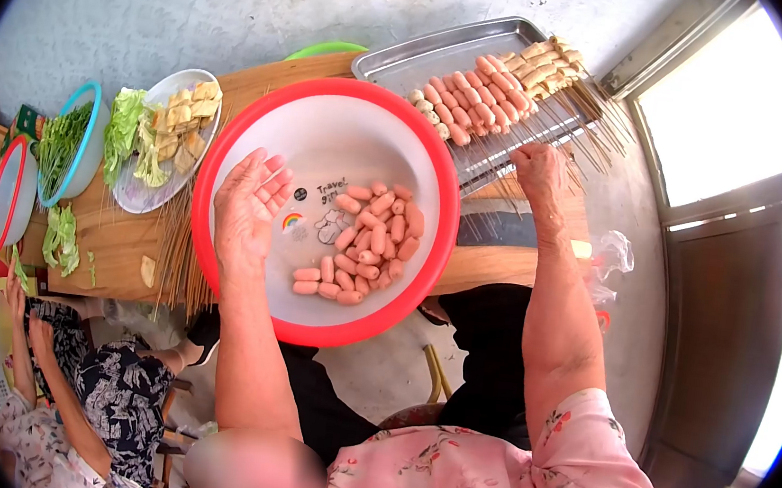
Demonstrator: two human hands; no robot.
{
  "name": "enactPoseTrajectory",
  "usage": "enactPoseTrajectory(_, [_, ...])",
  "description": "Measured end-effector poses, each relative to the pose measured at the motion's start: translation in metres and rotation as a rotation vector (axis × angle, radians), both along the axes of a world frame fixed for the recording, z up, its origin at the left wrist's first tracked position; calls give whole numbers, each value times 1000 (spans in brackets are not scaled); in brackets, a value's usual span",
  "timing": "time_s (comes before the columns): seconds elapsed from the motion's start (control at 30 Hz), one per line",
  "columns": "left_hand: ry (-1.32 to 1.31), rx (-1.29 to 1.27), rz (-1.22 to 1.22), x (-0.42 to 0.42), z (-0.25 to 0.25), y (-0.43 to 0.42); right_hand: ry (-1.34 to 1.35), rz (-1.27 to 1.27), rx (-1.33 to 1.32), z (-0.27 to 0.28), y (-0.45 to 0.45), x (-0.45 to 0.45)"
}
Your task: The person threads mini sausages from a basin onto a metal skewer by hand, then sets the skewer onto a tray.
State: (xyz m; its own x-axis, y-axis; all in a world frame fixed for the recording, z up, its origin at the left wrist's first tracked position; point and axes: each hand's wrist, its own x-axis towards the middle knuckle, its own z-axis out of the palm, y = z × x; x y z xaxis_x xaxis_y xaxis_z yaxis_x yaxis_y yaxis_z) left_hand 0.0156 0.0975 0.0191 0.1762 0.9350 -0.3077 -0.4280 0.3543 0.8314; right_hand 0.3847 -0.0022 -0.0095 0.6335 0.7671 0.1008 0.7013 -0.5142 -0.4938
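Note:
My left hand (250, 205) is over the left part of a white basin with a red rim (446, 240), palm up, fingers apart and slightly curled, holding nothing. Many small pink sausages (375, 233) lie in the basin, mostly in its right half. To the right of the basin, my right hand (542, 171) is closed near the lower edge of a metal tray (435, 50), its fingertips pressed together by the stick ends; what they hold, if anything, is too small to make out. Rows of skewered sausages (478, 96) and skewered rolled pieces (545, 65) rest on the tray.
Left of the basin, a white plate (139, 197) holds yellow pieces and lettuce. Bare sticks (182, 255) lie beside it on the wooden table (117, 263). Further left are a blue-rimmed basket (89, 155) of greens and a red-rimmed bowl (22, 196). Another person (61, 390) sits lower left.

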Motion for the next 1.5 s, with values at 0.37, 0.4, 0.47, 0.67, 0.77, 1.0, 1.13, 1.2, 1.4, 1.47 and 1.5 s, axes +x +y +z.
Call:
enactPoseTrajectory(0.37, [7, -65, 62, -20, -3, 2, -77, 102, 266, 39, 6, -53])
enactPoseTrajectory(0.4, [-6, -53, 60, -24, -5, 4, -72, 137, 272, 40, 7, -57])
enactPoseTrajectory(0.47, [-5, -41, 65, -31, -8, 7, -69, 186, 292, 38, 12, -61])
enactPoseTrajectory(0.67, [-14, -50, 166, -58, -12, 10, 44, 307, 259, 38, 21, -79])
enactPoseTrajectory(0.77, [17, -30, 248, -83, -12, 10, 91, 356, 269, 41, 21, -90])
enactPoseTrajectory(1.0, [408, -28, 532, -174, -33, -14, 243, 404, 190, 53, 24, -119])
enactPoseTrajectory(1.13, [733, -118, 322, -209, -62, -34, 417, 416, 134, 52, 24, -119])
enactPoseTrajectory(1.2, [821, -162, 317, -223, -75, -42, 456, 415, 123, 49, 24, -118])
enactPoseTrajectory(1.4, [942, -355, 463, -263, -103, -63, 451, 455, 82, 44, 27, -116])
enactPoseTrajectory(1.47, [963, -422, 419, -270, -113, -70, 446, 448, 60, 45, 28, -118])
enactPoseTrajectory(1.5, [964, -422, 425, -271, -114, -71, 448, 453, 62, 44, 29, -119])
